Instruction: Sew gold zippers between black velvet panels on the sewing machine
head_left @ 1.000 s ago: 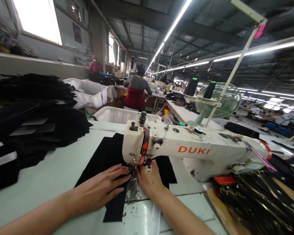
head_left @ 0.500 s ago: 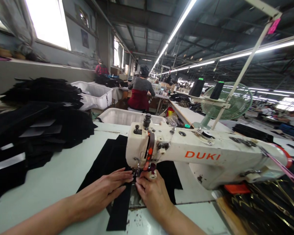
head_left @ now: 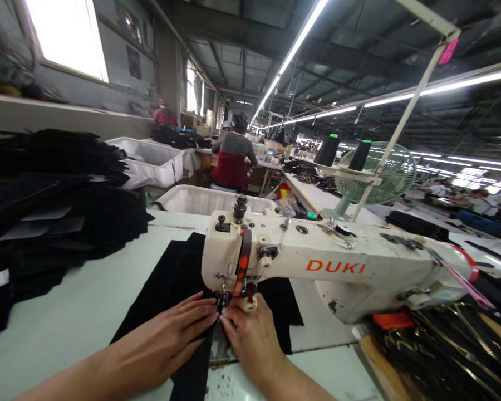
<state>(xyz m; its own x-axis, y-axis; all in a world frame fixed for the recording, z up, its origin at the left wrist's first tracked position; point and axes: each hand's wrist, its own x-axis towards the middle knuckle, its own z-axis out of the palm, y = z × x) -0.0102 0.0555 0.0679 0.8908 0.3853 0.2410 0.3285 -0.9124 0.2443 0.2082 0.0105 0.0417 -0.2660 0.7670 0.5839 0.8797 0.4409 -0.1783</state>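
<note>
A white sewing machine (head_left: 275, 245) marked DUKI stands over a piece of black fabric (head_left: 158, 284). My left hand (head_left: 173, 334) lies flat on the fabric, fingers stretched toward the presser foot (head_left: 222, 301). A narrow part of the fabric hangs toward me beneath that hand. Just right of the foot, my right hand (head_left: 250, 328) is closed, thumb and fingers pinching at the fabric edge; its fingertips are partly hidden. More of the black fabric shows behind the right hand, under the machine arm.
Stacked black fabric pieces (head_left: 58, 211) fill the left side. White plastic bins (head_left: 212, 199) stand behind the table. Black thread cones (head_left: 328, 150) and a green fan (head_left: 394, 170) are beyond the machine. Pink-handled scissors (head_left: 463, 281) lie on it. A person (head_left: 234, 153) sits ahead, facing away.
The whole view has shifted slightly, so the machine and table appear further left. Both hands stay beside the presser foot, in nearly the same pose.
</note>
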